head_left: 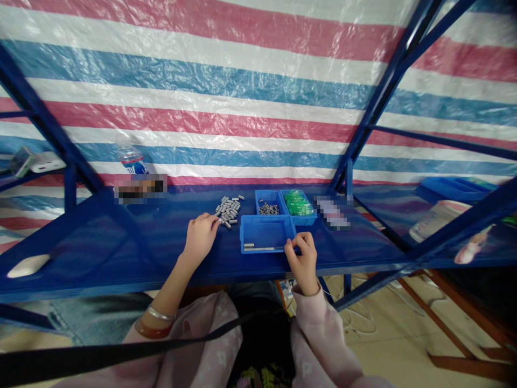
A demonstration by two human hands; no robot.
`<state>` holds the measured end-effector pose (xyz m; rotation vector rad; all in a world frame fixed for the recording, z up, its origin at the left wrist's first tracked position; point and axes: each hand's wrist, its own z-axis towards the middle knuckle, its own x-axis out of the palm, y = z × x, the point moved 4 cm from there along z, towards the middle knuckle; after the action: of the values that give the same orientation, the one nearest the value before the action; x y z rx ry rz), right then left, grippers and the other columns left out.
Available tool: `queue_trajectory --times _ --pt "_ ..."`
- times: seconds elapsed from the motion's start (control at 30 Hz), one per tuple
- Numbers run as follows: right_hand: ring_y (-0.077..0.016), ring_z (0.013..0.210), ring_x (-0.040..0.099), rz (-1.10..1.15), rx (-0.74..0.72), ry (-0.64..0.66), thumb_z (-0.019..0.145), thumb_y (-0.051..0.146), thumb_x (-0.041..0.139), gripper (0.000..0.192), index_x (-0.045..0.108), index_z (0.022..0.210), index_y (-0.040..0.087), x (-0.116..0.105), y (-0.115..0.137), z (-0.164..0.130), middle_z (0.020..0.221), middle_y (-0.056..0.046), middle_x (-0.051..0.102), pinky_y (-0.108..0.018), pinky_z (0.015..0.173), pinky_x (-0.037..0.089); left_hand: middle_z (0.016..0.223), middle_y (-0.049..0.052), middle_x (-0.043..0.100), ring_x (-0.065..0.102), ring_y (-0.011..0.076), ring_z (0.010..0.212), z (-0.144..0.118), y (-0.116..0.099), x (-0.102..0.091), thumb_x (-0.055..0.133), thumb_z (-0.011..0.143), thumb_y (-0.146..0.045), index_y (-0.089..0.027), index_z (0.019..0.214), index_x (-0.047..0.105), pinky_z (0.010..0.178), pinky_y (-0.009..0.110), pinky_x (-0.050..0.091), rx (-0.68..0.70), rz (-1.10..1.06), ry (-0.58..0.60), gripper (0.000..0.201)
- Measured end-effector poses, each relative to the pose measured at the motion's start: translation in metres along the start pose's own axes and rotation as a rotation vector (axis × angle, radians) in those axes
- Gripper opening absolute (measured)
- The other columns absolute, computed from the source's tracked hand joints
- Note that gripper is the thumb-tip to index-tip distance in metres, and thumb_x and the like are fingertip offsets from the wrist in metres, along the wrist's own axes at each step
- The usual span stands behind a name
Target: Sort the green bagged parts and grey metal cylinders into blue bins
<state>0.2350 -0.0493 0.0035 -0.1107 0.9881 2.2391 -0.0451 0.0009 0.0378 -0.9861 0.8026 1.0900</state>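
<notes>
My left hand (202, 234) reaches to the near left edge of a loose pile of small grey metal cylinders (229, 208) on the blue table. Its fingers are pressed together at the tips; whether a cylinder is between them I cannot make out. My right hand (302, 257) is at the near right corner of a shallow blue bin (241, 237), thumb and fingers closed in a pinch whose content is hidden. Inside that bin, a short metal cylinder (249, 246) and a thin pale strip (264, 249) lie along the near wall.
Behind the front bin stand a blue bin (257, 200) of small metal parts and another holding green plastic packets (298, 202). A bottle (132, 159) stands at the back left, a white object (29, 265) at far left. Blue frame posts (365, 118) rise at the right.
</notes>
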Motion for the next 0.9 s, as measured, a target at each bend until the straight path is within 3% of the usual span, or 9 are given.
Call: queue_trajectory --times 0.13,0.23,0.4,0.57,0.77,0.9 --pt "-0.0141 0.071 0.049 0.012 -0.008 -0.005 0.088 0.020 0.055 0.027 0.044 0.064 0.021 0.000 0.000 0.000 0.078 0.001 0.044 -0.029 0.069 0.041 0.104 0.008 0.070 0.063 0.0226 0.100 0.005 -0.013 -0.017 0.049 0.094 -0.027 -0.017 0.101 0.069 0.089 0.034 0.045 0.036 -0.172 -0.133 0.024" --pt "-0.0142 0.070 0.050 0.013 -0.010 -0.008 0.088 0.020 0.054 0.027 0.044 0.064 0.021 0.000 0.000 0.000 0.078 0.001 0.044 -0.030 0.069 0.042 0.104 0.006 0.070 0.062 0.0212 0.101 0.007 -0.033 -0.026 0.050 0.094 -0.029 -0.020 0.101 0.070 0.090 0.033 0.045 0.115 -0.282 -0.147 0.022" --pt "-0.0144 0.070 0.050 0.006 -0.007 -0.010 0.088 0.021 0.054 0.027 0.044 0.063 0.021 0.000 -0.001 -0.001 0.078 0.001 0.045 -0.030 0.069 0.042 0.104 0.003 0.070 0.061 0.0199 0.101 0.004 -0.074 -0.027 0.053 0.095 -0.032 -0.024 0.099 0.072 0.089 0.034 0.040 0.318 -0.311 -0.020 0.021" --pt "-0.0144 0.069 0.049 -0.001 -0.009 -0.008 0.089 0.022 0.054 0.028 0.045 0.062 0.021 -0.001 0.002 0.000 0.077 0.001 0.044 -0.030 0.068 0.042 0.096 0.003 0.070 0.060 0.0197 0.097 -0.001 -0.106 -0.010 0.055 0.094 -0.031 -0.022 0.094 0.073 0.086 0.034 0.035 0.495 -0.198 0.188 0.021" --pt "-0.0141 0.070 0.050 0.005 -0.004 -0.006 0.089 0.021 0.054 0.028 0.044 0.063 0.021 -0.001 0.003 0.000 0.077 0.001 0.045 -0.029 0.069 0.042 0.093 0.005 0.071 0.061 0.0203 0.094 0.002 -0.120 0.012 0.058 0.092 -0.029 -0.019 0.089 0.073 0.082 0.034 0.033 0.556 -0.112 0.292 0.018" --pt "-0.0145 0.071 0.050 0.005 -0.008 -0.004 0.090 0.022 0.053 0.028 0.044 0.063 0.021 0.000 0.001 0.000 0.077 0.001 0.044 -0.030 0.069 0.042 0.089 0.006 0.073 0.063 0.0214 0.092 0.004 -0.121 0.015 0.060 0.090 -0.026 -0.018 0.086 0.072 0.082 0.035 0.033 0.563 -0.095 0.321 0.015"
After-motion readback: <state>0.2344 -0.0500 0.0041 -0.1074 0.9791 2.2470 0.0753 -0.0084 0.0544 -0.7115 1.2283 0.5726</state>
